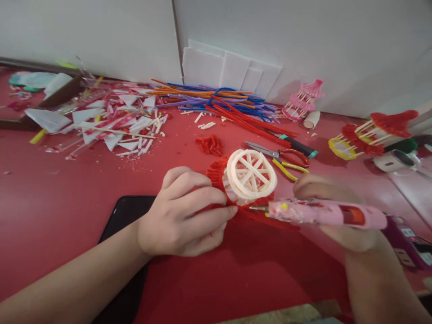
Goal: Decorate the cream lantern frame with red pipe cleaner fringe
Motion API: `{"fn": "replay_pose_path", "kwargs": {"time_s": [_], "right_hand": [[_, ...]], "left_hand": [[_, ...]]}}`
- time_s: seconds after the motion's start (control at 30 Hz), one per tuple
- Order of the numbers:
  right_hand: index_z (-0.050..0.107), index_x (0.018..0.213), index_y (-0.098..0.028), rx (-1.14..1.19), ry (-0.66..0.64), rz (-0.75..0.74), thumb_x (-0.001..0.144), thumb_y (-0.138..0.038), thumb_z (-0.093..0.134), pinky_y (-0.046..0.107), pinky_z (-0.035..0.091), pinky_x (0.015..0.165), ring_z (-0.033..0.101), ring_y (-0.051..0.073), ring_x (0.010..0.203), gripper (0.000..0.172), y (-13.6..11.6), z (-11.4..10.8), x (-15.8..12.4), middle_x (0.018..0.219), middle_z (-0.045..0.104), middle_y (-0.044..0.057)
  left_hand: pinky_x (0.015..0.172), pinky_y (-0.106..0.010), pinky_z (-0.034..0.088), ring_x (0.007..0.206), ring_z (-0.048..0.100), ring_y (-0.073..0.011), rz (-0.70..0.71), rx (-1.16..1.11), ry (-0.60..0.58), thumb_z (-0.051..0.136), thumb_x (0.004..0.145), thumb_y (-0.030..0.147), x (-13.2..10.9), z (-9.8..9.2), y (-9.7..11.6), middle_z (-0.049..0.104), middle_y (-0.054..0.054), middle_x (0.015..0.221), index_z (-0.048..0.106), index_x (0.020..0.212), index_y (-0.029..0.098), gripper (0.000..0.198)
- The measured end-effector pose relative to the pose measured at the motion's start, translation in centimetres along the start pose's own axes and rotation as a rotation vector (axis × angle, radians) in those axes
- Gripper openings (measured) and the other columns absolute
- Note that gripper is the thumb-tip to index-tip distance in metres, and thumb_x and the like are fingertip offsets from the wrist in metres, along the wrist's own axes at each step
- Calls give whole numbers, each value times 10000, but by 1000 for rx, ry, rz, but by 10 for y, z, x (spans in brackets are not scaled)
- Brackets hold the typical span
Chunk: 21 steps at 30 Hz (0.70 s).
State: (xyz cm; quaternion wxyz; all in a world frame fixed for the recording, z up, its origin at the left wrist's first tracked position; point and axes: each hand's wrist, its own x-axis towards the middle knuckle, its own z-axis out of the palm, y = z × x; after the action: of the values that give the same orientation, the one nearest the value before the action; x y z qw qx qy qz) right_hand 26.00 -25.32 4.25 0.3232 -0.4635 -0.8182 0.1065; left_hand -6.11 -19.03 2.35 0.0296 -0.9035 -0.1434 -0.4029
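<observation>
Item: pink glue gun (324, 212), wrapped in the closed right hand (351, 235). Its long axis lies level across the view and its nozzle points left, ending just under the white spoked ring (251, 173). The ring sits on a red fringed piece (216, 173), which the left hand (182, 211) pinches between its fingertips at the near left edge. Containers: one white cup (394, 161) beyond the right hand, its contents not visible. Surface: red table (67, 198) against a white wall (337, 40). Beyond the ring lie scissors (283, 155) and a heap of pipe cleaners (219, 101). Beyond the left hand are paper scraps (111, 117). Under the left wrist is a black slab (124, 216).
</observation>
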Motion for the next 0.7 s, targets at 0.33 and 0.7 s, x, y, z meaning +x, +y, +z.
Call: {"fn": "replay_pose_path", "kwargs": {"time_s": [0.33,0.7], "right_hand": [[579,862,-202,158,-112,-18,804,-165,578,310,481,581,599,171,681,68,-10,13,10,810,614,37],[556,851,-208,168,-98,23,785,-184,560,326,410,591,531,173,676,70,-11,16,3,785,553,34]], "left_hand": [[776,-414,430,864,603,-209,-10,3,-2,733,792,188,1,0,1,755,32,881,735,949,264,174],[776,-428,429,867,597,-214,-37,-24,8,708,805,188,0,1,1,757,32,873,737,944,263,161]]}}
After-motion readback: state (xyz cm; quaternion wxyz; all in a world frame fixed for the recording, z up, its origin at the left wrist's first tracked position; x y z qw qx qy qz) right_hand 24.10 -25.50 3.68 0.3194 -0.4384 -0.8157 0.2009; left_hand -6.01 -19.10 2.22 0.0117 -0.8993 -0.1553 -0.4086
